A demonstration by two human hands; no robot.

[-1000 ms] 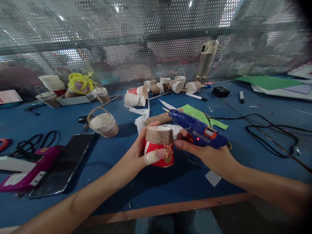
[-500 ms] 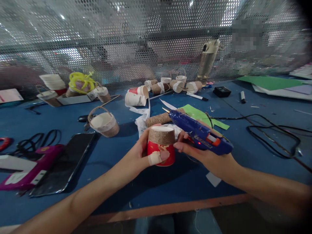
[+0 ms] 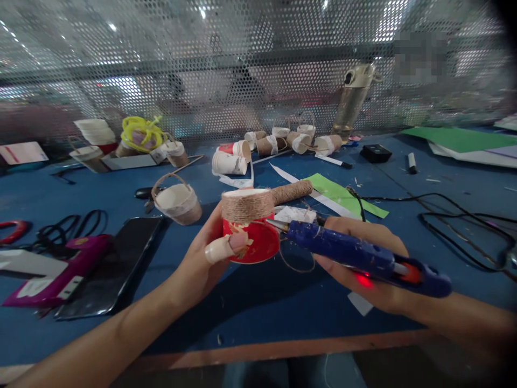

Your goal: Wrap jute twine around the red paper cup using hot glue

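My left hand (image 3: 210,245) grips a red paper cup (image 3: 264,242) whose upper part is wound with brown twine (image 3: 246,206). A bandage wraps the thumb, which presses on the torn front of the cup. In my right hand (image 3: 363,264) is a blue hot glue gun (image 3: 343,245), its red light lit. The gun's metal nozzle points left and meets the cup's side just under the twine, touching or very close. A roll of twine (image 3: 293,191) lies behind the cup, and a loose strand hangs between the cup and the gun.
A small basket (image 3: 180,202) stands left of the cup, beyond a phone (image 3: 117,264) and a purple power strip (image 3: 68,269). Behind are stacked paper cups (image 3: 230,161), more small baskets and a water bottle (image 3: 353,99). Green paper (image 3: 335,191) and a black cord (image 3: 436,215) lie right.
The glue gun's nozzle has come down from above the cup to its side, below the twine. My left hand has moved the cup slightly left and up and tilted it.
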